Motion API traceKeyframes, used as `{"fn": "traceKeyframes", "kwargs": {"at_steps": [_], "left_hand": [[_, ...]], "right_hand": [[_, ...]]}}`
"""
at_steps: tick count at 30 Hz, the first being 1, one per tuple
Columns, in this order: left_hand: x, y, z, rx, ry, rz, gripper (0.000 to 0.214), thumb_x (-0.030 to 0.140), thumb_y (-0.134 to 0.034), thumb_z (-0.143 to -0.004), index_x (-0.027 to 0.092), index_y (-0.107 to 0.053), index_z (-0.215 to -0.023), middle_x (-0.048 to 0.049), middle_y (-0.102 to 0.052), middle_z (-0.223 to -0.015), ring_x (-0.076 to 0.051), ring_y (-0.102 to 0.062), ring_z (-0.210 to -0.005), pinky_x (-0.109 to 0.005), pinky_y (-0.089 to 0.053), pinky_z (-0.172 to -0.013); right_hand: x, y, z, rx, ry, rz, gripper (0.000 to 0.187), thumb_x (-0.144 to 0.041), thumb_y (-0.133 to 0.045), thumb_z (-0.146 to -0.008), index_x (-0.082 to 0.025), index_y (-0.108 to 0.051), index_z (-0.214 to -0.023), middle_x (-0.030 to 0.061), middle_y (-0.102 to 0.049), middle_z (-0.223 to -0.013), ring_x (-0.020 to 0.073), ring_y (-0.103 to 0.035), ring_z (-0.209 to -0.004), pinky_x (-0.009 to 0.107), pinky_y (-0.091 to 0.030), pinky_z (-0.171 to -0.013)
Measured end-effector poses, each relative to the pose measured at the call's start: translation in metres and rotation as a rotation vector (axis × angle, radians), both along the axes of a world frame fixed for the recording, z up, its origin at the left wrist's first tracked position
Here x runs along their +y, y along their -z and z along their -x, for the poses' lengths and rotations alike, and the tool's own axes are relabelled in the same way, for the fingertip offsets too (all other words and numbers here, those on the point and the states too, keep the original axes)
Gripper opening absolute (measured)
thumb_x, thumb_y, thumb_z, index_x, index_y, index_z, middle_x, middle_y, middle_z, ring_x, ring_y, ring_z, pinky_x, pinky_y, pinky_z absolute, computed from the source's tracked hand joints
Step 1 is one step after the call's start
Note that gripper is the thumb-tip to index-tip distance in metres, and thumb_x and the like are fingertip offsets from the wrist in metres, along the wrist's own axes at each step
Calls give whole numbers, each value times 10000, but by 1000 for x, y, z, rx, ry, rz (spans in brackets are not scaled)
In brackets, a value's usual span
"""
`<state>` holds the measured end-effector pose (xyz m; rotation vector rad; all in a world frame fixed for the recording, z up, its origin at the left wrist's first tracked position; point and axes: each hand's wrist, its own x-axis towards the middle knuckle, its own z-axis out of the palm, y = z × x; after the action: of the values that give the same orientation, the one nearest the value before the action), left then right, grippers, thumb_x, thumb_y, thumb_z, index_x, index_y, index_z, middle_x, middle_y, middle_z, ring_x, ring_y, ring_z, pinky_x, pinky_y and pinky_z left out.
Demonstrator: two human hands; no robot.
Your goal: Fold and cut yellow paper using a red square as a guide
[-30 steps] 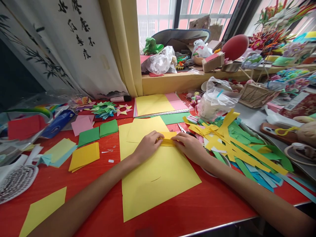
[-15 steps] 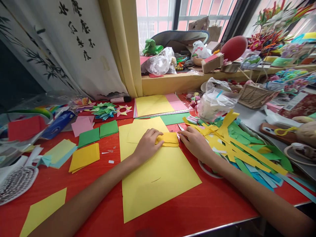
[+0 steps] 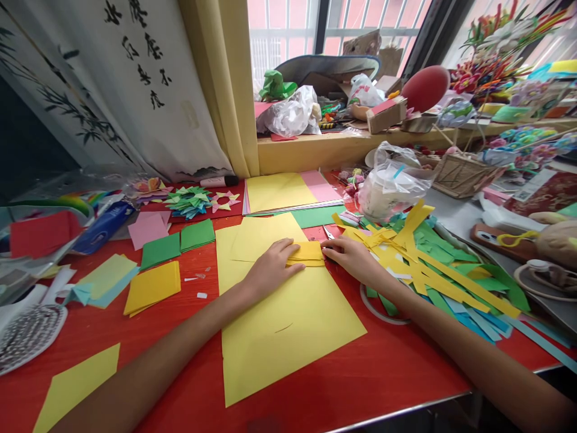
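A small folded strip of orange-yellow paper lies across a large pale yellow sheet in the middle of the table. My left hand grips its left end, thumb in front and fingers behind. At the other end, the fingers of my right hand pinch its right edge. A pair of scissors shows only its blade tips just behind my right hand; the rest is hidden. Another yellow sheet lies beneath the far side of the folded strip.
Yellow squares, green squares and pink squares lie left. Yellow paper strips and green scraps heap at right, beside a bagged cup. A white ring sits under my right forearm. A hairbrush lies far left.
My left thumb has stretched farther right along the near edge of the folded paper. My right hand has shifted slightly left, its fingertips closer against the paper's right end.
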<state>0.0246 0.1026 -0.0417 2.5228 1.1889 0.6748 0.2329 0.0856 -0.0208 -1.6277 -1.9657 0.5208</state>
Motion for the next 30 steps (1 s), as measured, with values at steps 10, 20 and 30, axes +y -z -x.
{"fn": "traceKeyframes", "kwargs": {"at_steps": [10, 20, 30], "left_hand": [[-1, -2, -1, -4, 7, -20, 422, 403, -483, -815, 138, -517, -1143, -118, -491, -1256, -203, -411, -1185, -357, -325, -1017], [1, 0, -1, -14, 13, -37, 389, 380, -501, -808, 146, -529, -1117, -121, -507, -1242, -210, -420, -1180, -387, -332, -1010], [1, 0, 0, -16, 15, -37, 395, 388, -505, -803, 147, -531, -1115, -113, -504, -1240, -210, -419, -1175, -374, -334, -1012]], "right_hand": [[-1, -3, 0, 149, -32, 81, 236, -278, -445, -810, -155, -612, -923, 54, -662, -887, 154, -600, -748, 259, -459, -642], [-5, 7, 7, -111, -81, -157, 314, -191, -419, -826, -183, -579, -1096, 89, -624, -1076, 242, -520, -1031, 396, -392, -874], [-3, 1, 3, 22, -30, -29, 368, -123, -375, -791, -180, -565, -1102, 71, -604, -1132, 213, -536, -1060, 364, -423, -870]]}}
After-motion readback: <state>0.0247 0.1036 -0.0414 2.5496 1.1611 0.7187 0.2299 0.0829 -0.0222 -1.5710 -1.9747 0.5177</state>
